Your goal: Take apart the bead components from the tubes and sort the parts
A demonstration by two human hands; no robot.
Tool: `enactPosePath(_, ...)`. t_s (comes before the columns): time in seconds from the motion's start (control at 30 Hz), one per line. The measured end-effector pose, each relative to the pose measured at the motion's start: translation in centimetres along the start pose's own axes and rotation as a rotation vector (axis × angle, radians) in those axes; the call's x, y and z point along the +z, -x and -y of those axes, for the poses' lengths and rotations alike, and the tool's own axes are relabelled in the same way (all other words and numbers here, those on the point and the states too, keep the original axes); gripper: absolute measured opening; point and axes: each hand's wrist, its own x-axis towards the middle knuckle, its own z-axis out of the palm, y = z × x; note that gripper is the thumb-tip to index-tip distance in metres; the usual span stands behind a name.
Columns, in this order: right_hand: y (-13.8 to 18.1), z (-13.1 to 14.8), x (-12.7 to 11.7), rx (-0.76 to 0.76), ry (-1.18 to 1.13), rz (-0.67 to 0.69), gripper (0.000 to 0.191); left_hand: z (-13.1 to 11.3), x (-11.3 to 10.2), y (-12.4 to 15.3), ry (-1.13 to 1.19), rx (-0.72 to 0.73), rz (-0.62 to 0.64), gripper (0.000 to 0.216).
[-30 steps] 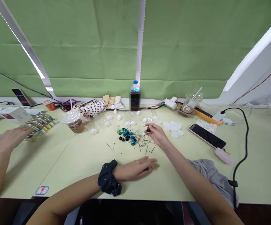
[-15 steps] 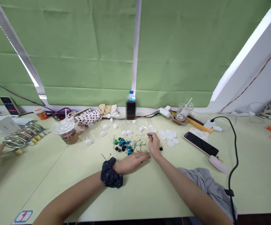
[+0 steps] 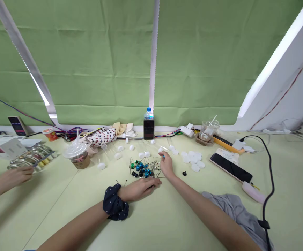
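Observation:
My right hand point(image 3: 167, 166) is closed in a pinch over the right side of a pile of small parts. A bit of blue shows at its fingertips, a small blue metal part point(image 3: 163, 156). Low on the table in front of the pile lies my left hand point(image 3: 141, 188), a dark dotted scrunchie point(image 3: 115, 202) on its wrist. Its fingers are stretched out, loosely bent, with the tips beside a thin metal rod. The pile holds blue metal pieces point(image 3: 146, 173), a green one point(image 3: 132, 165), black ones point(image 3: 133, 173) and bent hex keys point(image 3: 155, 166). One black piece point(image 3: 184, 173) lies apart.
White round caps point(image 3: 193, 158) and clear tubes lie behind the pile. A lidded drink cup point(image 3: 79, 158) stands left; a phone point(image 3: 230, 168) and black cable point(image 3: 271, 174) lie right. At far left, another person's hand point(image 3: 22, 175) touches a packed row of metal items point(image 3: 33, 156).
My left hand has drawn slightly left, its fingers more bent. My right hand has shifted a little left, still pinching. The other person's hand has come further in. The view has tilted slightly.

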Motion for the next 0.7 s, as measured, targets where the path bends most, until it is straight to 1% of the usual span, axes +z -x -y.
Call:
enactPosePath(0.07, 0.3, 1.2, -1.0, -0.042, -0.013, 0.027, 0.028, -0.3, -0.2, -0.1, -0.012, 0.006, -0.007, 0.033)
enactPosePath(0.1, 0.7, 1.9, -1.7, -0.05, -0.035, 0.064, 0.027, -0.7, -0.4, 0.3, -0.019, 0.006, -0.014, 0.035)
enactPosePath(0.17, 2.2, 3.1, -3.3, -0.062, -0.14, 0.213, 0.024, -1.9, -1.0, 1.9, -0.029, 0.0, -0.014, 0.037)
enactPosePath(0.2, 3.1, 3.6, -4.0, -0.052, -0.211, 0.297, 0.022, -2.4, -1.3, 3.1, -0.031, -0.02, 0.021, 0.038)
enactPosePath(0.23, 4.2, 4.1, -4.5, -0.022, -0.29, 0.411, 0.018, -2.8, -1.7, 4.5, -0.03, -0.059, 0.046, 0.039)
enactPosePath(0.3, 6.3, 4.6, -5.2, 0.1, -0.437, 0.638, 0.015, -3.2, -2.3, 7.3, -0.026, -0.147, 0.049, 0.035)
enactPosePath(0.33, 7.2, 4.8, -5.2, 0.168, -0.501, 0.72, 0.015, -3.1, -2.5, 8.5, -0.024, -0.194, 0.049, 0.034)
enactPosePath(0.4, 8.5, 5.2, -4.8, 0.266, -0.594, 0.826, 0.015, -2.5, -2.7, 10.2, -0.01, -0.285, 0.029, 0.03)
enactPosePath(0.47, 8.8, 5.5, -4.0, 0.309, -0.634, 0.867, 0.013, -1.6, -2.9, 10.6, 0.012, -0.315, 0.003, 0.028)
enactPosePath(0.53, 8.4, 5.7, -3.0, 0.322, -0.636, 0.872, 0.01, -0.6, -3.0, 10.0, 0.016, -0.308, 0.012, 0.027)
enactPosePath(0.57, 8.1, 5.7, -2.6, 0.326, -0.636, 0.854, 0.01, -0.2, -3.0, 9.4, 0.009, -0.307, 0.019, 0.027)
enactPosePath(0.67, 7.4, 5.4, -1.6, 0.337, -0.615, 0.785, 0.024, 0.7, -3.1, 7.8, 0.01, -0.286, -0.038, 0.028)
enactPosePath(0.7, 7.3, 5.3, -1.5, 0.339, -0.596, 0.76, 0.028, 0.8, -2.9, 7.3, 0.006, -0.28, -0.08, 0.027)
